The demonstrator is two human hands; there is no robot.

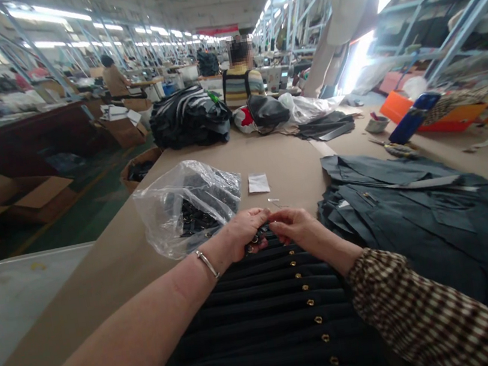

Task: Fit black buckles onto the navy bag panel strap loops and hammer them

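two hands meet over the dark folded cloth [262, 310]: the left hand [246, 232] grips small dark pieces [256, 240] with metal rings, the right hand [295, 225] has its fingertips right up against them, though i cannot tell whether they pinch one. the cloth, with its column of gold fittings [305, 288], lies on the tabletop [112, 250], near a clear plastic bag [155, 225].

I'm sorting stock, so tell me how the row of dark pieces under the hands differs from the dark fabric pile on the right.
The row of dark pieces lies in neat, parallel bands; the dark fabric pile lies in broad, uneven layers. The row shows a long line of gold-coloured fittings; the pile shows far fewer. Both are dark and look like cloth.
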